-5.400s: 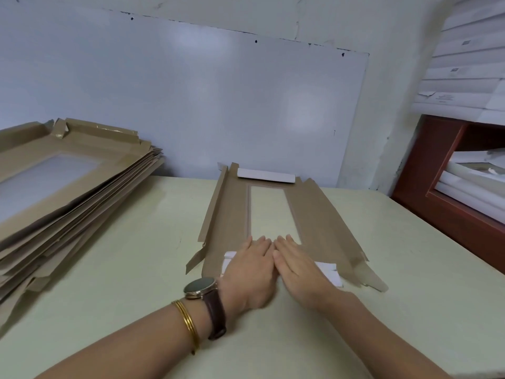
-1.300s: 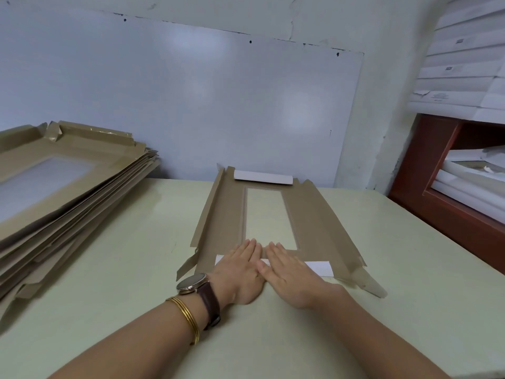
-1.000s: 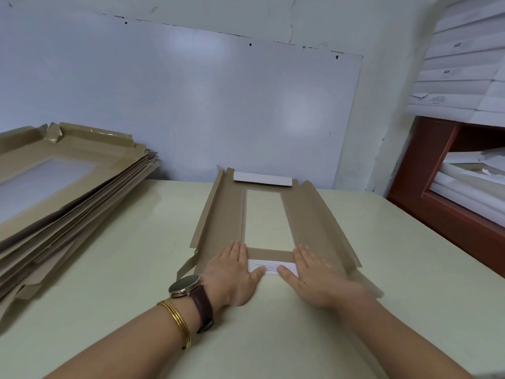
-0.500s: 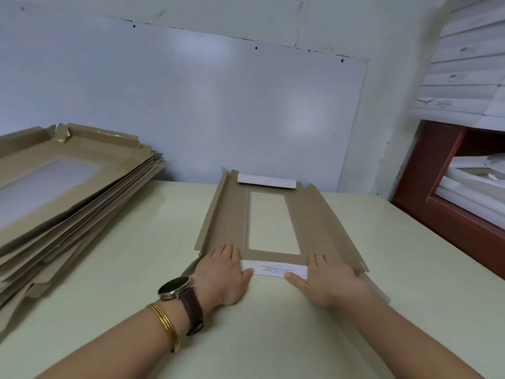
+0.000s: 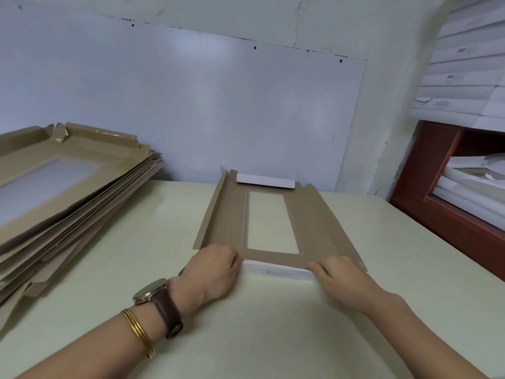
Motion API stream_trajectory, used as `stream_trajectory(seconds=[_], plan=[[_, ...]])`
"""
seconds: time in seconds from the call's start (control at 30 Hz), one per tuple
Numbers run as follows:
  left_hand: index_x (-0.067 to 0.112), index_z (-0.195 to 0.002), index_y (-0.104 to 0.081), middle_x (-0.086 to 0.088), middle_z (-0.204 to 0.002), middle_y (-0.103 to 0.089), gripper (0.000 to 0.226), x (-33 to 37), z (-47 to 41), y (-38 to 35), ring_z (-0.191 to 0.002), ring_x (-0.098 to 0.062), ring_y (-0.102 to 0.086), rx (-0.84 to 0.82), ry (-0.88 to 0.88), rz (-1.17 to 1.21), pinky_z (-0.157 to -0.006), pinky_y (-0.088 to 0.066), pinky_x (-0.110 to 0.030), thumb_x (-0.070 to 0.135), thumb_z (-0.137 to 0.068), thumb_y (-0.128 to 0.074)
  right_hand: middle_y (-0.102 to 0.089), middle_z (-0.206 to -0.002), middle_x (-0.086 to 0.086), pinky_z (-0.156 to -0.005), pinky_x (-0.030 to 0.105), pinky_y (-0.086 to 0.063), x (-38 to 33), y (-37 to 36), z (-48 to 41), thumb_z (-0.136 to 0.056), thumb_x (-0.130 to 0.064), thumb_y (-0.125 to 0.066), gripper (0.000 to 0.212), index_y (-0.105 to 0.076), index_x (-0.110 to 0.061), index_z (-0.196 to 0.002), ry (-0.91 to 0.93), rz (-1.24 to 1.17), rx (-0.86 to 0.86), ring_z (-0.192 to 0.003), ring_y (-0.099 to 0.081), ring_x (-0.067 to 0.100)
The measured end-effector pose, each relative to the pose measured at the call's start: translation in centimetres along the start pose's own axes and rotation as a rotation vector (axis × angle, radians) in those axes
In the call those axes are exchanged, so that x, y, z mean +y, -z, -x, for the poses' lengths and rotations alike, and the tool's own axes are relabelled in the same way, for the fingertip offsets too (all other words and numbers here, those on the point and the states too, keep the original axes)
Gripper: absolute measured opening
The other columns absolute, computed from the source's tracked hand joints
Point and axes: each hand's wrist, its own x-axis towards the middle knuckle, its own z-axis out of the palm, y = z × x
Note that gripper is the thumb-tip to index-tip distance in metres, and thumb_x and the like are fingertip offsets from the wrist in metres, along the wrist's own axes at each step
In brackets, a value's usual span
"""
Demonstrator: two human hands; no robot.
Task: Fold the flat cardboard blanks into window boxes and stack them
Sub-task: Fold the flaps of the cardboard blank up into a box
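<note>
A brown cardboard blank [image 5: 229, 222] with a clear window [image 5: 272, 220] lies lengthwise on the cream table [image 5: 273, 337]. Its long side flaps are bent upward a little, and a white flap [image 5: 265, 180] stands at the far end. The near white end flap [image 5: 276, 272] stands raised along the front edge. My left hand [image 5: 213, 272] grips that flap's left end with curled fingers. My right hand [image 5: 338, 274] grips its right end, thumb lying along the flap.
A tall, slanting pile of flat window blanks [image 5: 68, 192] fills the table's left side. A red-brown shelf [image 5: 437, 203] with white boxes stands at the right. A whiteboard [image 5: 191, 105] leans on the wall behind the table.
My hands slid apart from the middle of the near flap to its two ends. Their fingers curled round it, and the flap rose from lying flat to standing.
</note>
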Motion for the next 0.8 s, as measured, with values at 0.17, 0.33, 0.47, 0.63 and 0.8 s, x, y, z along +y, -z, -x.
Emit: stream_trajectory(seconds=[0.17, 0.33, 0.47, 0.63, 0.8], plan=[[0.018, -0.095, -0.068, 0.000, -0.092, -0.067, 0.022, -0.2, -0.1, 0.2, -0.088, -0.019, -0.059, 0.000, 0.026, 0.227, -0.074, -0.046, -0.028, 0.027, -0.092, -0.048, -0.040, -0.060, 0.004, -0.057, 0.035, -0.026, 0.3, 0.1, 0.5, -0.093, -0.030, -0.046, 0.031, -0.050, -0.008, -0.071, 0.032, -0.113, 0.022, -0.059, -0.035, 0.016], [0.022, -0.134, -0.052, 0.002, -0.123, -0.059, 0.053, -0.4, 0.0, 0.3, -0.112, -0.015, -0.054, -0.067, 0.039, 0.258, -0.090, -0.044, -0.022, 0.027, -0.083, -0.063, -0.038, -0.063, 0.000, -0.058, 0.034, -0.028, 0.3, 0.0, 1.0, -0.084, -0.028, -0.051, 0.024, -0.049, -0.006, -0.073, 0.085, -0.060, 0.049, -0.063, -0.037, 0.017], [0.026, -0.125, -0.056, 0.007, -0.118, -0.062, 0.044, -0.3, 0.7, 0.1, -0.106, -0.013, -0.057, -0.090, 0.040, 0.240, -0.089, -0.049, -0.030, 0.029, -0.082, -0.062, -0.054, -0.078, 0.007, -0.071, 0.029, -0.037, 0.4, -0.3, 1.7, -0.086, -0.028, -0.050, 0.021, -0.059, -0.008, -0.083, 0.073, 0.003, 0.064, -0.086, -0.046, 0.023], [0.028, -0.102, -0.061, 0.013, -0.084, -0.056, 0.019, -0.1, 2.0, 0.1, -0.085, -0.013, -0.055, 0.038, -0.074, 0.134, -0.065, -0.037, -0.025, 0.024, -0.084, -0.057, -0.049, -0.082, -0.006, -0.067, 0.017, -0.030, 0.6, -0.5, 2.6, -0.088, -0.026, -0.055, 0.010, -0.060, -0.022, -0.079, 0.081, -0.043, 0.091, -0.090, -0.037, 0.011], [0.028, -0.111, -0.059, 0.014, -0.104, -0.060, 0.024, -0.6, 3.4, -0.3, -0.103, -0.008, -0.052, 0.148, -0.227, 0.099, -0.080, -0.038, -0.020, 0.022, -0.088, -0.052, -0.043, -0.069, -0.016, -0.068, 0.010, -0.030, 0.9, -0.7, 4.4, -0.084, -0.014, -0.065, 0.037, -0.042, -0.036, -0.065, 0.173, -0.071, 0.207, -0.083, -0.040, -0.001]])
